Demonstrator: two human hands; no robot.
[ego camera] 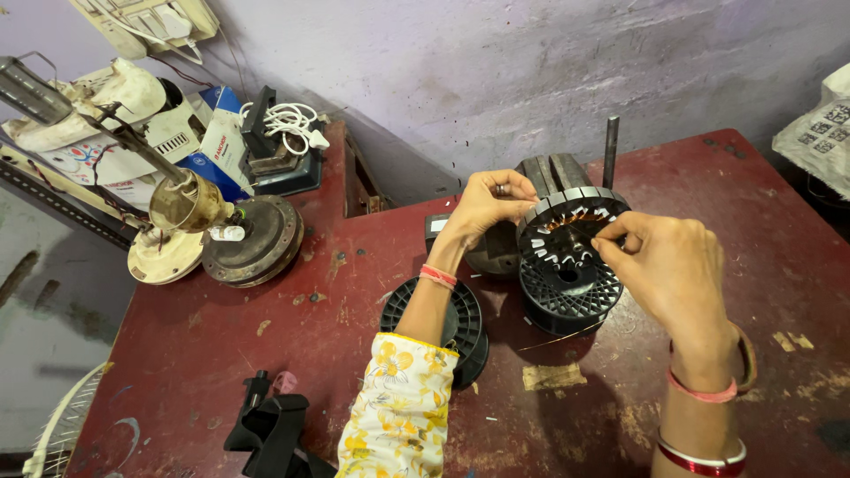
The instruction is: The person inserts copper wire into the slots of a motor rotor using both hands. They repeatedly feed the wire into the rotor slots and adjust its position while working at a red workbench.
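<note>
your right hand (675, 270), closest to you, pinches something too small to tell at the slotted stator (571, 232), which sits on a black spool (567, 296) between both hands' fingers, left hand (482, 208) gripping its rim; winding seems underway, needing steady tension.

In the upper left of the frame a blue and white cardboard box (221, 142) lies tilted among the clutter, with a red patch of print on its white face. Just left of it a white carton (115, 164) shows red and blue printing, partly hidden by a metal rod. At the far right edge of the frame a whitish woven sack (819, 128) with black printed squares hangs in from the side. Near the bottom centre a small tan strip of tape (553, 376) sticks flat to the dark red table (354, 354).
</note>
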